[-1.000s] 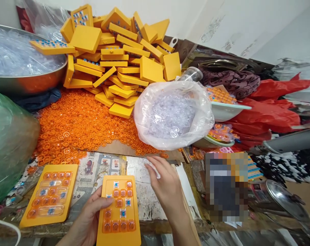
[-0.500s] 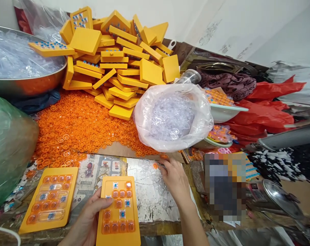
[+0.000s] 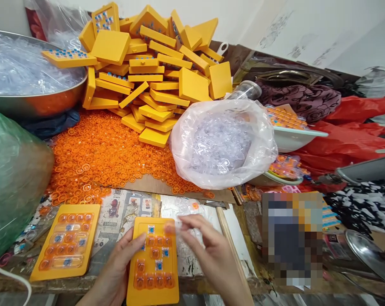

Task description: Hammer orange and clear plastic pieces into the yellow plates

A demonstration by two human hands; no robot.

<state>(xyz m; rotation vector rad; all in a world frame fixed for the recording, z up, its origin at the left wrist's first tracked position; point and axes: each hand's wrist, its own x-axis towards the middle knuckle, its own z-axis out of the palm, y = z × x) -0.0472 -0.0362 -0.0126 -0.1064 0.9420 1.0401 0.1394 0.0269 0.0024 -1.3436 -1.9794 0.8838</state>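
My left hand [image 3: 117, 263] grips a yellow plastic board [image 3: 152, 293] from its left side, thumb on top. Orange caps and small blue-and-white pieces sit in several of the board's positions. By the board's upper right edge is my right hand [image 3: 208, 250], thumb and fingers drawn together. Its fingertips are smeared by motion, and whatever is between them cannot be made out. Clear plastic pieces [image 3: 182, 203] and one small orange piece [image 3: 195, 206] lie beyond it on a white sheet [image 3: 170, 210]. A second yellow board [image 3: 61, 276], fitted with orange caps and longer clear covers, lies at left.
Behind are a heap of orange rings [image 3: 112, 153], stacked yellow boards [image 3: 111, 46] and a white bag [image 3: 179, 148] of clear parts. A metal bowl [image 3: 68, 91] and green bag [image 3: 17, 182] stand left. A wooden stick [image 3: 226, 229] lies beside my right hand; a lidded pot [image 3: 367, 250] is right.
My right hand has come left and nearer, from the clear pieces on the sheet to the board's edge. My left hand still holds the board. The view has shifted slightly.
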